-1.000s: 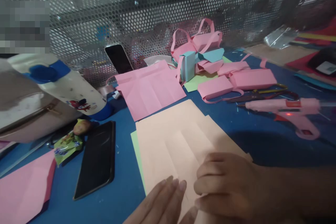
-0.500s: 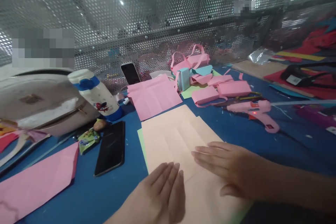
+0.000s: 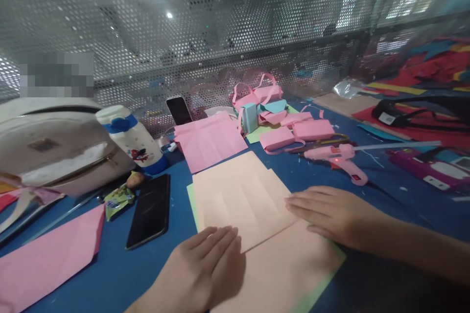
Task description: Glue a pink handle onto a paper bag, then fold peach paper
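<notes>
A peach paper sheet (image 3: 235, 195) with several crease lines lies in front of me, its near edge running slantwise between my hands. Beneath it is more peach paper (image 3: 271, 274), and green paper (image 3: 317, 293) peeks out under that. My left hand (image 3: 200, 264) rests on the left part of the creased sheet, fingers stretched out and lying together. On the right side, my right hand (image 3: 338, 212) lies flat with its fingertips on the sheet's edge. Neither hand grips anything. A creased pink sheet (image 3: 211, 142) lies just beyond the peach one.
Pink paper boxes (image 3: 314, 129) with strips and a pink glue gun (image 3: 340, 156) lie to the right. On the left are a black phone (image 3: 149, 212), a bottle (image 3: 134, 142), a snack packet (image 3: 119, 200), a bag (image 3: 55, 142) and pink paper (image 3: 55, 259). Perforated metal (image 3: 220, 24) stands behind.
My hands have moved apart along the peach sheet, left hand leftward, right hand outward to the right edge. My right hand's curled fingers have straightened. The view has shifted, showing more on the right.
</notes>
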### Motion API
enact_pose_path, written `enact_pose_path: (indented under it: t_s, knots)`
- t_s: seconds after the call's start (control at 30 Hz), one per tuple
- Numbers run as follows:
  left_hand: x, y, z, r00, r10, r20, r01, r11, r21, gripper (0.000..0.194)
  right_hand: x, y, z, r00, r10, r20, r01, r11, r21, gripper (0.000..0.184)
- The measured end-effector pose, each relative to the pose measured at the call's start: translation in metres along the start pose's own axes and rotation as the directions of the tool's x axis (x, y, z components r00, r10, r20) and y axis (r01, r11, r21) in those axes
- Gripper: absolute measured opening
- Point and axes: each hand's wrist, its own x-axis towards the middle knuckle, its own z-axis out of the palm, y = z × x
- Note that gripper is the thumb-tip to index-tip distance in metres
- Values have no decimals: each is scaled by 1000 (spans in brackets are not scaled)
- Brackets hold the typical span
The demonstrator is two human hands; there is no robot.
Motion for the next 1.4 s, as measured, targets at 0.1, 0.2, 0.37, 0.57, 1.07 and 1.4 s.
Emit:
enact_pose_path:
  t_s: [0.1, 0.2, 0.37, 0.57, 1.07, 1.4]
  knots:
    - [-19, -6, -10, 989, 16, 145, -13, 1000, -20, 44, 12, -4, 1, 990, -124, -68, 125, 992, 15, 37]
    - [-32, -10, -21, 978, 9, 208, -4, 1000, -23, 44, 25, -7, 2, 966, -236, -104, 242, 969, 49, 37]
    - [-41, -9, -25, 962, -19, 272, 32, 999, -41, 44, 41, -4, 4, 957, -277, -83, 285, 953, 104, 30]
    - [-26, 0, -11, 945, 45, 323, -60, 998, 36, 48, 51, 0, 4, 955, -297, -26, 298, 947, 123, 19]
    - [15, 1, 44, 963, 190, 192, -198, 980, 24, 37, 51, 15, 27, 991, -101, 90, 13, 731, 682, 25]
    - [20, -6, 44, 968, 180, 177, -188, 982, 28, 37, 48, 9, 20, 996, -85, -4, 74, 846, 528, 29]
